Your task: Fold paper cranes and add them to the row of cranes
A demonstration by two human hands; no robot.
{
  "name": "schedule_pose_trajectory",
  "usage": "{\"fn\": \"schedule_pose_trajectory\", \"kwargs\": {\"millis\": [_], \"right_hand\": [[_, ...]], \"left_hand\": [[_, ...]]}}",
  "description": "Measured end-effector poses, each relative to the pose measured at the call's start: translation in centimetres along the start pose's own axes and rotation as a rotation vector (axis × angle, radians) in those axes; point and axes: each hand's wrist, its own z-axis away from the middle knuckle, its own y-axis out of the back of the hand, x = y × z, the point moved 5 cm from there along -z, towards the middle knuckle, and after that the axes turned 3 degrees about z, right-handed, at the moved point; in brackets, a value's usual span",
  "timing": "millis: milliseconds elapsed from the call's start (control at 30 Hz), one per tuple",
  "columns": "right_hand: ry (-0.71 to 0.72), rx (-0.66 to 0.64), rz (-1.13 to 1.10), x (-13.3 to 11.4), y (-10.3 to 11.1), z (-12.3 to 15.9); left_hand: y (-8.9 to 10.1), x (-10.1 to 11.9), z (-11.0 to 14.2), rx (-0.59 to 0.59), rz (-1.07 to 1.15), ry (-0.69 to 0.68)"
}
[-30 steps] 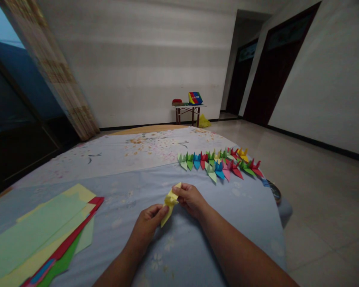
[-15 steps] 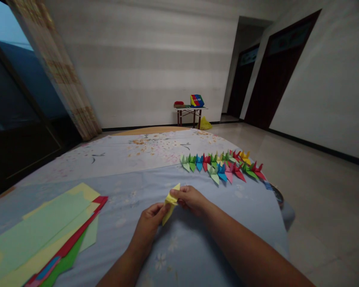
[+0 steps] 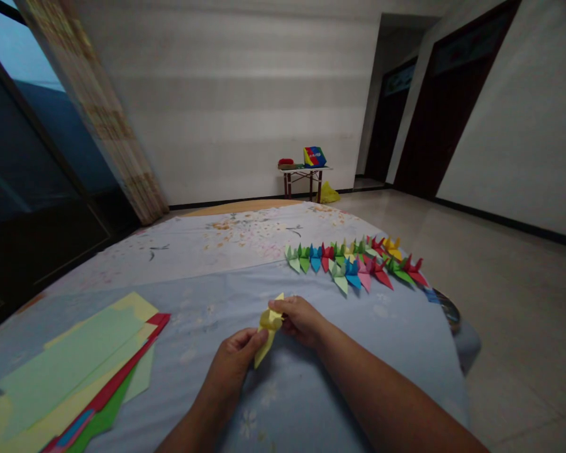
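Note:
A small yellow folded paper crane (image 3: 270, 321) is held between my two hands, above the blue part of the tablecloth. My left hand (image 3: 239, 353) pinches its lower end between thumb and fingers. At its upper end my right hand (image 3: 300, 319) is closed on the paper, thumb on top. Parts of the crane are hidden behind the fingers. Beyond my right hand stand finished paper cranes (image 3: 352, 270) in green, blue, red, pink and yellow, lined up in rows.
Coloured paper sheets (image 3: 75, 365) lie in a loose stack at the left. A flowered tablecloth (image 3: 207, 289) covers the round table. Past the table's right edge is a grey stool (image 3: 469, 346). Against the far wall stands a small side table (image 3: 306, 170) with a colourful box (image 3: 315, 157).
Both hands keep their grip on the yellow crane. Its raised middle part shows more openly now than half a second ago. The view has shifted slightly.

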Motion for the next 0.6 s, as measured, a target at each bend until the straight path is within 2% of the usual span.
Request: {"fn": "schedule_pose_trajectory", "kwargs": {"millis": [200,433,600], "right_hand": [[-0.007,-0.018,-0.066,0.2,0.0,-0.3],[0.115,0.083,0.208,0.2,0.5,-0.8],[0.126,0.072,0.214,0.1,0.4,-1.1]], "left_hand": [[-0.2,0.0,0.3,-0.027,-0.007,0.026],[-1.0,0.4,1.0,-0.037,0.099,0.167],[-1.5,1.1,1.0,-0.071,0.078,0.199]]}}
